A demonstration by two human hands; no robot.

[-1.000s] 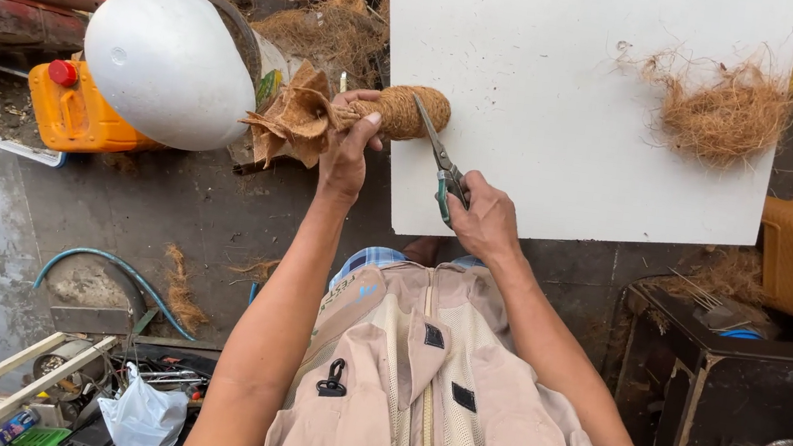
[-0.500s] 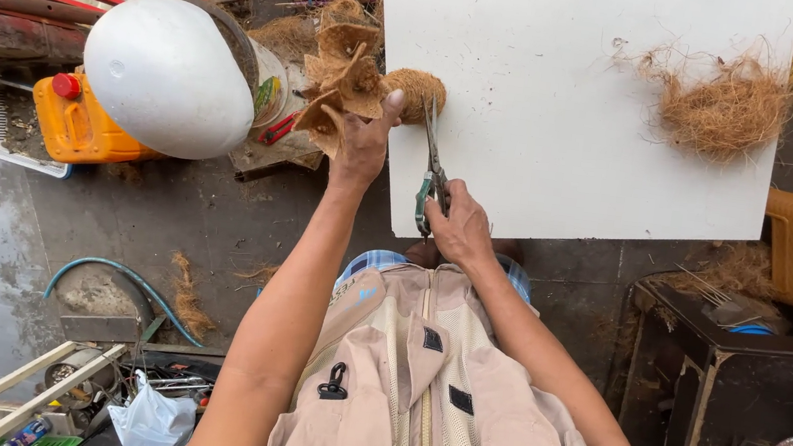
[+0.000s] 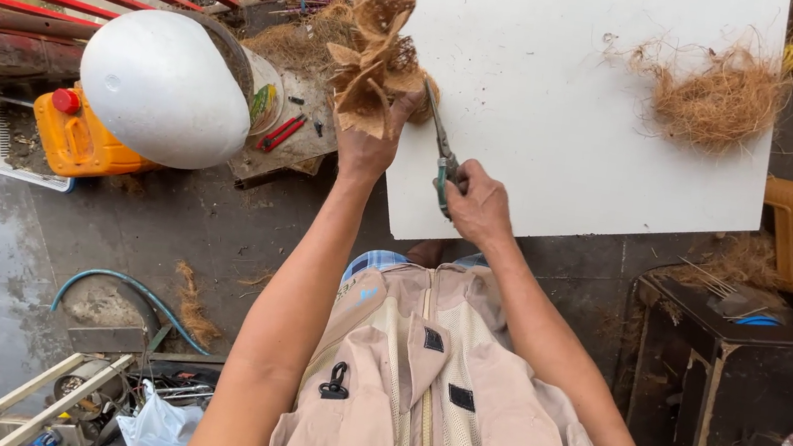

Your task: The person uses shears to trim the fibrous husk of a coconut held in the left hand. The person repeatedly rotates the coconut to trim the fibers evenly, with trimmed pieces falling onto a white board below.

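Brown fibrous coconut husk piece (image 3: 376,64) is pinched in left hand (image 3: 371,144); green-handled scissors (image 3: 441,148) clasped in right hand (image 3: 478,201), blades at husk edge. Trimming judged partly done: loose brown fibre pile (image 3: 719,96) already on white tabletop (image 3: 565,163), husk uncut yet.

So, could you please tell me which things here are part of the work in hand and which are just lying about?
In hand:
- left hand holding brown petal-cut coconut husk piece
- right hand holding green-handled scissors
- white board

Lying about:
- loose brown fibre heap
- white dome
- orange jerrycan
- teal hose

Left hand (image 3: 371,144) hides husk piece's (image 3: 376,64) base; scissors' (image 3: 441,148) handles buried in right hand (image 3: 478,203).
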